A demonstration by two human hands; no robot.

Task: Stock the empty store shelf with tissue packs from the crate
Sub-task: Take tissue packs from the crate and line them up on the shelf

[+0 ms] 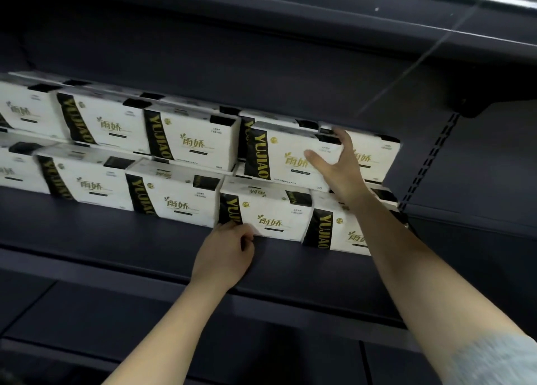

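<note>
- Two tiers of tissue packs along the shelf, white with black bands; crate out of view.
- Right hand flat on the face of the top pack, fingers spread and straight, thumb out to the left; nothing clenched, only pressing.
- Left hand low at the front of the lower pack, fingers curled against its bottom left corner (whether pinching the wrapper or just nudging, cannot tell).
- Step judged: squaring the newest top pack into line with its neighbours.
- To do well: push with the flat palm, evenly, so the soft pack slides back without denting.
- Brace the lower pack meanwhile, so the tier beneath stays put.
- Finish with faces flush and labels forward, matching the row to the left.
</note>
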